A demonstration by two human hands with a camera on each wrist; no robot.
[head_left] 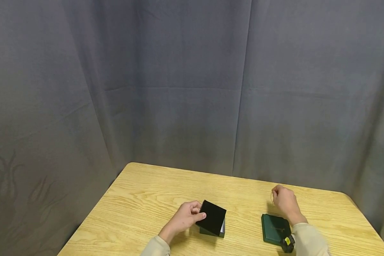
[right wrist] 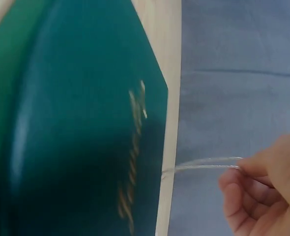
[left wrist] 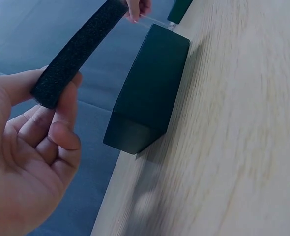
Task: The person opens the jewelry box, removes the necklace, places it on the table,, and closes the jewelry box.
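My left hand (head_left: 184, 217) pinches a thin black square foam pad (head_left: 213, 217) between thumb and fingers; its speckled edge shows in the left wrist view. Just below the pad, a small dark green box (left wrist: 150, 88) stands on the table, and a sliver of white shows inside it in the head view. Farther right, my right hand (head_left: 285, 202) holds a fine, light-coloured chain (right wrist: 204, 163) by thumb and fingertip, and the chain hangs as a loop. Under that hand lies a flat green case (head_left: 273, 229) with gold markings on its top.
The wood-grain table (head_left: 140, 202) has rounded far corners. Grey curtains (head_left: 185, 89) hang behind it and along its left side. A dark wrist device (head_left: 288, 244) on the right sleeve overlaps the green case's near corner.
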